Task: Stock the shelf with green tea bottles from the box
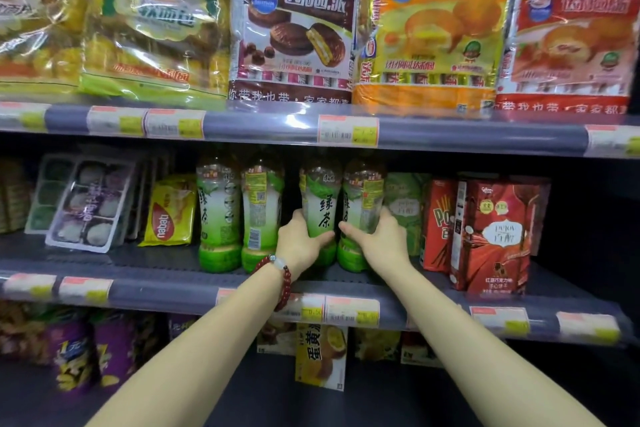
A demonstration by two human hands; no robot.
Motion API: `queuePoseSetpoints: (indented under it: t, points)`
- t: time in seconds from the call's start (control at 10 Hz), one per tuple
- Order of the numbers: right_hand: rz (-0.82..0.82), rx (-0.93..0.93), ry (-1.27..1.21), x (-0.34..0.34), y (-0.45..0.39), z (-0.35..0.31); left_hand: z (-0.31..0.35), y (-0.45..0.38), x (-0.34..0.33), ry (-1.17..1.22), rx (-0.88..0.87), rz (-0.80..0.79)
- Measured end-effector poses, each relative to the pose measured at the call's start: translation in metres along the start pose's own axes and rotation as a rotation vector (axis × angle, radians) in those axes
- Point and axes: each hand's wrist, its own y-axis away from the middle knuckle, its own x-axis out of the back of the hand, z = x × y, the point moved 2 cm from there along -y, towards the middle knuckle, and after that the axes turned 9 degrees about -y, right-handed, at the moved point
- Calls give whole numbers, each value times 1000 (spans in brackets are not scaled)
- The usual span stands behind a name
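Observation:
Several green tea bottles stand upright in a row on the middle shelf [166,265]. My left hand [298,242] is wrapped around the lower part of the third bottle [321,198]. Beside it, my right hand [379,236] grips the fourth bottle [363,196]. Both held bottles have their bases on or just above the shelf; I cannot tell which. Two more bottles [219,211] [260,215] stand free to the left, close together. The box is not in view.
Red biscuit-stick boxes [491,236] and a green packet [405,208] crowd the right of the bottles. A yellow snack bag [171,211] and mochi trays [86,204] lie to the left. The upper shelf edge [263,128] hangs just above the bottle caps.

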Motion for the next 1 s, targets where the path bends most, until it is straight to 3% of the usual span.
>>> queuePoseSetpoints:
  t: [0.8,1.0]
  points:
    - [-100,-41,47,14,16,-7,-5,11,17,-35,33,-173]
    - [-91,-28,54,28,30,-28,-12,25,11,-27,-19,-69]
